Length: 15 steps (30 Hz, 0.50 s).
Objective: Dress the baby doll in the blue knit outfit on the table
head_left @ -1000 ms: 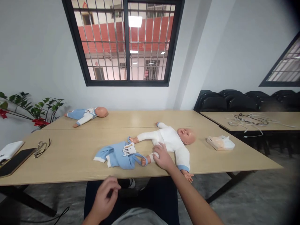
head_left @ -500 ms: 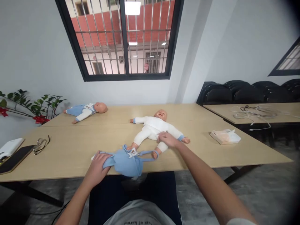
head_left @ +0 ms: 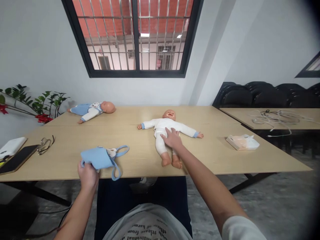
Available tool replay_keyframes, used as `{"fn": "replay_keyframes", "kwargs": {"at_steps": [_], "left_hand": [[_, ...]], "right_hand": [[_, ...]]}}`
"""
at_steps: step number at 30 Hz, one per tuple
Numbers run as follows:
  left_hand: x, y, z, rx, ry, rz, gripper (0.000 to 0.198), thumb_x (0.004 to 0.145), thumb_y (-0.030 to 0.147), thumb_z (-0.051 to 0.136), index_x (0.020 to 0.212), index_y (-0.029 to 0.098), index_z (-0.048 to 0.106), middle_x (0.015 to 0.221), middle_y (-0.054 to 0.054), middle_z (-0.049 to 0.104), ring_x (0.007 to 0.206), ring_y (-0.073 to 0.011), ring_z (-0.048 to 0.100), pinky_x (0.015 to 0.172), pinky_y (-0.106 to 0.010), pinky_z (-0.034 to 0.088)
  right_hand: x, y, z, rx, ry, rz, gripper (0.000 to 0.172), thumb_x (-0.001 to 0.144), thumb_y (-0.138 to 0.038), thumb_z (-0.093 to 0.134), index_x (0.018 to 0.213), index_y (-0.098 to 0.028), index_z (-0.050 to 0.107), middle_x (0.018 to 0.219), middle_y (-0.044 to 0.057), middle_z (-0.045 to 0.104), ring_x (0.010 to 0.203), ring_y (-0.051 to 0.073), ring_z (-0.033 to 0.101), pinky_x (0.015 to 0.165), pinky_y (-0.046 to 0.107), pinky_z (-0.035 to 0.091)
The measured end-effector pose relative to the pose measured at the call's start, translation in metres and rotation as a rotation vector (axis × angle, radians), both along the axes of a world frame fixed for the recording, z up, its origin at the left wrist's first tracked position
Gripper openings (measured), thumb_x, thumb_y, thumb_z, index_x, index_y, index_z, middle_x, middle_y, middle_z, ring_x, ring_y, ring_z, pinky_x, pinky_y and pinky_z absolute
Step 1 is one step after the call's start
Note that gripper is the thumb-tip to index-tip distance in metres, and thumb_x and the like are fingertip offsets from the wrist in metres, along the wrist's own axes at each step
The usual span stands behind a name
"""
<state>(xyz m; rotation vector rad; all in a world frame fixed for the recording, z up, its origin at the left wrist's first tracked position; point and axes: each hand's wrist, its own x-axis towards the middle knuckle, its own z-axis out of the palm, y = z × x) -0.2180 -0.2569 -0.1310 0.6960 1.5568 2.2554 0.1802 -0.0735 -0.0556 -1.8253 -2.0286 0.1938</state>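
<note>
A baby doll (head_left: pixel 167 129) in a white suit lies on its back on the wooden table (head_left: pixel 140 151), head towards the window, feet towards me. My right hand (head_left: pixel 171 138) rests on its hips, fingers curled round the body. My left hand (head_left: pixel 87 173) is at the table's near edge, closed on a bunched blue garment with straps (head_left: pixel 102 158), which lies to the left of the doll and apart from it.
A second doll (head_left: pixel 91 110) in blue and white lies at the far left. Glasses (head_left: pixel 45 144), a dark tablet (head_left: pixel 16 159) and a white box (head_left: pixel 11 147) sit at the left end. A tissue pack (head_left: pixel 242 142) lies right. Cables (head_left: pixel 277 117) cover another table.
The doll has been turned so its head points to the window. My left hand came up, took the blue garment and pulled it left, off the doll's feet.
</note>
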Motion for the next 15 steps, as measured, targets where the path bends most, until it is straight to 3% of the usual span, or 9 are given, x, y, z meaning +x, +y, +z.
{"fn": "replay_keyframes", "kwargs": {"at_steps": [7,12,15], "left_hand": [[0.019,0.029,0.032,0.127,-0.145,0.163,0.016,0.076,0.029,0.054,0.090,0.020,0.052,0.088,0.003,0.063,0.081,-0.0120,0.065,0.076,-0.024,0.053],[0.061,0.046,0.075,0.228,-0.126,0.166,0.023,0.081,0.030,0.060,0.101,0.024,0.050,0.097,0.003,0.063,0.091,-0.0138,0.067,0.082,-0.026,0.054],[0.092,0.048,0.093,0.216,-0.016,0.129,0.034,0.083,0.027,0.063,0.113,0.025,0.047,0.109,0.000,0.064,0.103,-0.0144,0.066,0.094,-0.029,0.052]], "right_hand": [[-0.029,-0.009,-0.003,0.004,-0.082,0.195,0.068,0.098,-0.060,0.050,0.156,-0.024,0.049,0.160,0.019,0.039,0.141,0.044,0.037,0.115,0.052,0.031],[-0.055,-0.030,0.004,0.046,-0.024,0.310,0.065,0.098,-0.054,0.055,0.154,-0.020,0.052,0.158,0.019,0.044,0.141,0.041,0.039,0.119,0.053,0.029],[-0.080,-0.056,0.018,0.107,0.179,0.461,0.054,0.101,-0.049,0.051,0.145,-0.018,0.060,0.154,0.018,0.051,0.142,0.037,0.041,0.123,0.055,0.025]]}}
